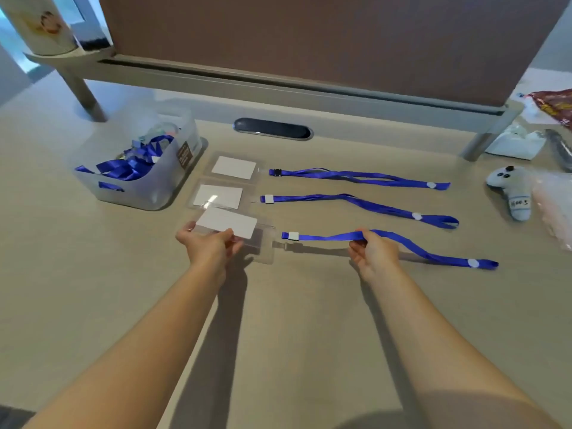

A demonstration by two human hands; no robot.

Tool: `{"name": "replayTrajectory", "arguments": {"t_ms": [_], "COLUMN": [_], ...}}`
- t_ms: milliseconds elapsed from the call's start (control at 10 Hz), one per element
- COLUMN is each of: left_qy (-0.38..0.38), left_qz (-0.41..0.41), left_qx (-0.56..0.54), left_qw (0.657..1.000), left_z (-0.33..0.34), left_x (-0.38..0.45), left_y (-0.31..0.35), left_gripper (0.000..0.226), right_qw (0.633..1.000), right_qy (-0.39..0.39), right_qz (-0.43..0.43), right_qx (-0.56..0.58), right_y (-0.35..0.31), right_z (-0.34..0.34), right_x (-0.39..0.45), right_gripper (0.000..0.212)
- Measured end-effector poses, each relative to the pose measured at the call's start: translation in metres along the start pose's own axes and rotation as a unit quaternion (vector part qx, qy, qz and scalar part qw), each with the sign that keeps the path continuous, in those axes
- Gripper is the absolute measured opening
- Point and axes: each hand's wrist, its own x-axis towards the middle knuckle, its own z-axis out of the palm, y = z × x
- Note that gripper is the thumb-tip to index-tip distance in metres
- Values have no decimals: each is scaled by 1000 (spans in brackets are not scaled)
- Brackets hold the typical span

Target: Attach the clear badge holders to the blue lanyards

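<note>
Three clear badge holders with white cards lie in a column on the beige desk, each beside a blue lanyard. My left hand grips the nearest badge holder, lifted slightly. My right hand pinches the nearest blue lanyard at mid-length, raising it off the desk; its white clip end points toward that holder. The middle badge holder and middle lanyard lie flat. So do the far badge holder and far lanyard.
A translucent bin with more blue lanyards stands at the left. A dark cable grommet sits in the desk behind. A grey plush toy, plastic bags and packets lie at the right. A partition panel rises at the back.
</note>
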Motion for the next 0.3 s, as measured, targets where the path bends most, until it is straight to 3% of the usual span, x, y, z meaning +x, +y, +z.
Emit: {"name": "replayTrajectory", "arguments": {"t_ms": [100, 200, 300], "left_qy": [32, 51, 72], "left_qz": [0, -7, -13], "left_qx": [10, 6, 47], "left_qw": [999, 999, 996], "left_z": [-18, -30, -38], "left_x": [14, 27, 30], "left_y": [-1, -5, -9], "left_gripper": [58, 53, 62], "right_qw": [998, 997, 995], "right_qy": [-54, -68, -44], "right_qz": [27, 43, 27], "right_qx": [2, -18, -87], "right_y": [18, 27, 32], "right_z": [13, 20, 20], "right_x": [1, 4, 1], "right_gripper": [30, 31, 22]}}
